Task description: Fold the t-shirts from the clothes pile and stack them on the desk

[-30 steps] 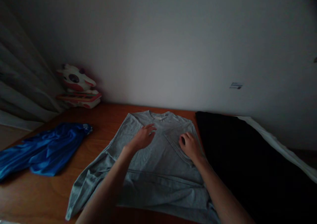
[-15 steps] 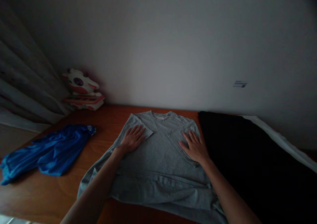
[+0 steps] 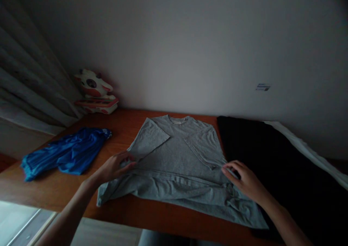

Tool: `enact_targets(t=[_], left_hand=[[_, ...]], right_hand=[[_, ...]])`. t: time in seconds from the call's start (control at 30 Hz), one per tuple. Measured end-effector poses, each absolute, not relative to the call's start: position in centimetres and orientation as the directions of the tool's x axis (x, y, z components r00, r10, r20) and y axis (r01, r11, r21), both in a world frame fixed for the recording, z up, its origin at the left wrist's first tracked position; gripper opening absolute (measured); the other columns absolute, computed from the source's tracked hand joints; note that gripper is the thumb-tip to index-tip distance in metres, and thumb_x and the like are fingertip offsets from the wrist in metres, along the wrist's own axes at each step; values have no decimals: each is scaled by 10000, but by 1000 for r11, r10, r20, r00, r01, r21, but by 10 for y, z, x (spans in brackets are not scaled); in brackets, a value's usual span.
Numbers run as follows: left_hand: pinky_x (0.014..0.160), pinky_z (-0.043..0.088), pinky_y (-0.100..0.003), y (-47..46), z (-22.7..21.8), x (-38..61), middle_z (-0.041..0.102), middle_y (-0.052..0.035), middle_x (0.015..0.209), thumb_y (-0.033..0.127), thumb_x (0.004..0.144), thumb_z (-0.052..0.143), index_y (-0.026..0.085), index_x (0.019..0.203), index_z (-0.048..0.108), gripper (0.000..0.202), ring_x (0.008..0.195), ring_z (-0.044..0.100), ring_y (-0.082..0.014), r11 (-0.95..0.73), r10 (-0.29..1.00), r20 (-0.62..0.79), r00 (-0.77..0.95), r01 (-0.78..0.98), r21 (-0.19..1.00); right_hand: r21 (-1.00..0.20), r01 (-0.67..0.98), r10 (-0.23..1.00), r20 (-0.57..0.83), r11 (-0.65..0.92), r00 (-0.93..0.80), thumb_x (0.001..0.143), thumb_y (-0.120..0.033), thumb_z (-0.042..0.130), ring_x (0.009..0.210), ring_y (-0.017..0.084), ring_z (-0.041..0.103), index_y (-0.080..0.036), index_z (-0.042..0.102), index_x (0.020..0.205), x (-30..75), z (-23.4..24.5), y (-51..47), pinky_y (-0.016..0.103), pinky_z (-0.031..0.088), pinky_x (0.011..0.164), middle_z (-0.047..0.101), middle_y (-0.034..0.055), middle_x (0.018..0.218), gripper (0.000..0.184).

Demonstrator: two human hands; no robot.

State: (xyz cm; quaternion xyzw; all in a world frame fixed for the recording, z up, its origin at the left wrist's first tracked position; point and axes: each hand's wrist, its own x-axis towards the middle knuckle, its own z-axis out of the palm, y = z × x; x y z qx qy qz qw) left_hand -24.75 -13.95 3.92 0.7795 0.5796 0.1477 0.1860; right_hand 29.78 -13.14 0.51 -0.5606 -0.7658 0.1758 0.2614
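Observation:
A grey short-sleeved T-shirt point(image 3: 176, 155) lies on the wooden table, collar toward the wall, sleeves laid inward across its front. Its lower part is bunched in folds toward the near edge. At the shirt's left side, my left hand point(image 3: 115, 167) has curled fingers and thumb around a bit of the cloth. My right hand point(image 3: 243, 177) pinches the opposite side edge, just below the right sleeve. Both grips are partly hidden by the fingers themselves.
Left on the wooden table point(image 3: 119, 130) lies a crumpled blue garment point(image 3: 70, 150). A cow-shaped toy keyboard point(image 3: 96, 93) stands in the back corner beside the curtain point(image 3: 32, 75). Black cloth point(image 3: 272, 166) covers the right side, with white cloth point(image 3: 304, 144) behind it.
Both hands have left the sleeves, where they lay flat, and moved outward and nearer to me. Their fingers now close on the shirt's side edges. The view has shifted slightly.

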Motion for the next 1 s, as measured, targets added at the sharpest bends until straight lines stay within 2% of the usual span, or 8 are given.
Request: enact_targets(t=[0.17,0.33,0.43,0.5,0.6,0.7,0.87,1.0], left_hand=[[1016,525,-406,-198,29,-264,708,-75,1242,606,764,704,292,1174,710,517,1136,665,-296,-274,962,118,248,887,372],[974,557,-376,-204,22,-249,727,-78,1168,562,848,622,278,1079,735,383,1080,684,-274,-267,960,183,213,893,363],[998,545,-385,-200,33,-252,715,-97,1213,564,878,577,253,948,728,353,1106,677,-280,-255,965,178,194,859,444],[1000,543,-383,-198,45,-258,705,-101,1251,560,891,561,236,965,704,362,1121,672,-279,-221,975,128,180,819,530],[873,584,-334,-197,64,-271,755,-33,1078,533,923,534,237,1096,671,369,972,698,-229,-124,980,-38,194,753,646],[803,572,-297,-191,79,-285,749,49,909,509,902,576,240,1070,692,338,866,687,-178,-73,969,-119,218,708,702],[773,588,-303,-164,86,-297,773,-19,932,512,669,843,219,993,724,453,872,716,-220,-7,1000,10,-2,496,868],[679,586,-252,-136,87,-288,770,-56,931,479,564,931,207,965,706,535,772,711,-187,-28,985,69,-156,247,969]], right_hand=[[-594,773,975,138,221,-173,697,-604,768,933,280,692,-286,717,1060,319,-2,-183,396,574,854,720,94,974,484],[-665,743,992,-24,74,-120,688,-613,738,775,254,712,-269,740,995,317,4,-182,339,574,725,756,60,863,462],[-690,717,981,-54,99,-187,747,-652,687,779,247,712,-277,753,873,321,26,-183,318,565,731,753,49,833,401],[-719,685,984,-8,119,-179,767,-678,663,851,254,718,-280,751,867,325,39,-185,313,567,788,755,55,874,419],[-761,643,995,32,88,-98,782,-712,633,894,256,717,-281,741,912,333,50,-185,298,569,809,758,64,913,464],[-806,591,998,54,36,12,776,-743,620,917,260,709,-271,740,982,338,51,-179,290,571,781,759,83,968,528],[-895,447,983,73,-11,170,724,-748,687,886,252,697,-237,727,1075,339,46,-167,301,568,771,749,86,963,622],[-929,366,988,7,-51,156,741,-721,703,918,266,693,-221,703,1143,336,44,-158,332,568,802,738,84,957,641]])
